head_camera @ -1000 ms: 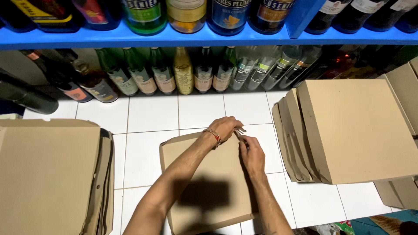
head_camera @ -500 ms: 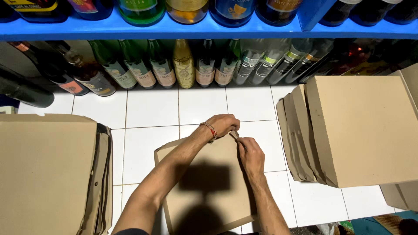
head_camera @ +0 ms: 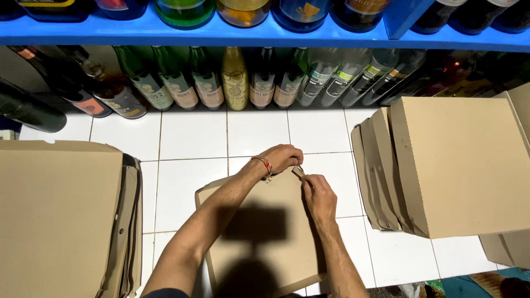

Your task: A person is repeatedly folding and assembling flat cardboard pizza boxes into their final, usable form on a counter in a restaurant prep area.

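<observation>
Pinching a small metal thing [head_camera: 298, 171] w/ both hands — left hand [head_camera: 282, 159] and right hand [head_camera: 319, 194] are meeting at the far edge of a flat cardboard piece [head_camera: 259, 232] lying on the white tile floor [head_camera: 193, 135].

The flat box [head_camera: 259, 232] under both hands is matt brown cardboard, smooth-faced; the stacks of folded cartons to the left [head_camera: 61, 215] and right [head_camera: 458, 165] show the same dull board, with corrugated edges visible on the right stack. The floor [head_camera: 193, 135] is glossy white ceramic tile; the bottles [head_camera: 234, 77] are shiny glass with paper labels; the shelf [head_camera: 221, 34] is painted blue, slightly glossy.
</observation>
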